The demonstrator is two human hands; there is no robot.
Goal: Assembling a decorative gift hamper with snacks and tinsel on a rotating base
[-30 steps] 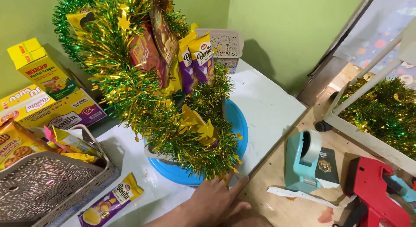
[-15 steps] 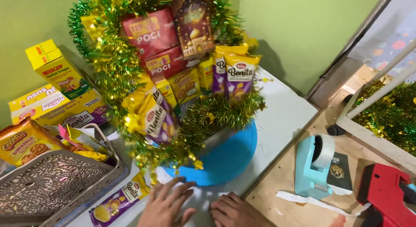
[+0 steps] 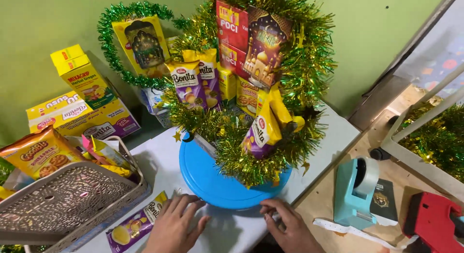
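Observation:
A gift hamper [image 3: 241, 93] of snack packets and boxes wrapped in green and gold tinsel stands on a round blue turntable [image 3: 212, 178] on the white table [image 3: 159, 166]. My left hand [image 3: 175, 224] lies flat on the table at the turntable's front left edge, fingers spread, beside a purple snack packet [image 3: 135, 226]. My right hand [image 3: 285, 226] rests on the table at the turntable's front right edge, fingertips touching the rim. Neither hand holds anything.
A grey plastic basket [image 3: 63, 202] lies at the left with snack packets [image 3: 41, 154] and yellow boxes [image 3: 82, 96] behind it. On the lower wooden surface at the right sit a teal tape dispenser [image 3: 357, 190], a red tool [image 3: 435, 226] and more tinsel [image 3: 437, 139].
The hamper has turned on the blue turntable, showing a different side. My left hand has come into view and both hands now lie at the turntable's front rim.

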